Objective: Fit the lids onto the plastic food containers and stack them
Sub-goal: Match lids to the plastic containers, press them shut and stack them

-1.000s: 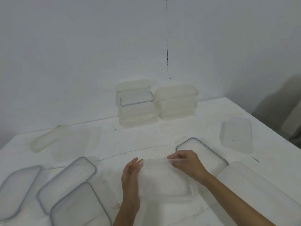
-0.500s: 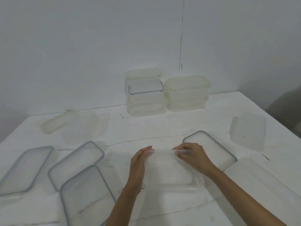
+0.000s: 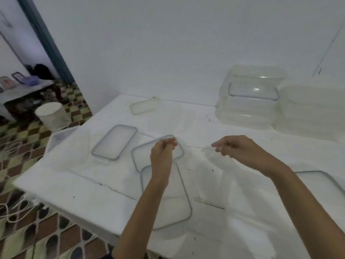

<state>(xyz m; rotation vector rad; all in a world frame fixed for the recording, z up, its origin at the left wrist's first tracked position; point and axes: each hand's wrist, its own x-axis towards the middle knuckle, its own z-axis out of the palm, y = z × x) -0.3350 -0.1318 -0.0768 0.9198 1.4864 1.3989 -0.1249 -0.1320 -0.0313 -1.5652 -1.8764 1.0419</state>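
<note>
Hands hover over our white worktop (image 3: pixel 104 176): left hand (image 3: pixel 162 156) loosely curled, right hand (image 3: pixel 240 150) half-closed. Whether either grips the blurred clear plastic container (image 3: pixel 220 165) between them, we cannot tell. Grey-rimmed clear lids (image 3: pixel 114 142) lie left; lidded containers (image 3: pixel 248 109) stand stacked behind.

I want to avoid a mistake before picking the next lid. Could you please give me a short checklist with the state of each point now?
1. Loose lids within reach: ok, one lid lies under the left forearm, another further left.
2. Left hand free: cannot tell, fingers curled, blurred.
3. Right hand free: cannot tell, the clear container below it is hardly visible.
4. Stack space: ok, stacks stand at the wall.
5. Table edge: not ok, the near lid lies close to it.
</note>
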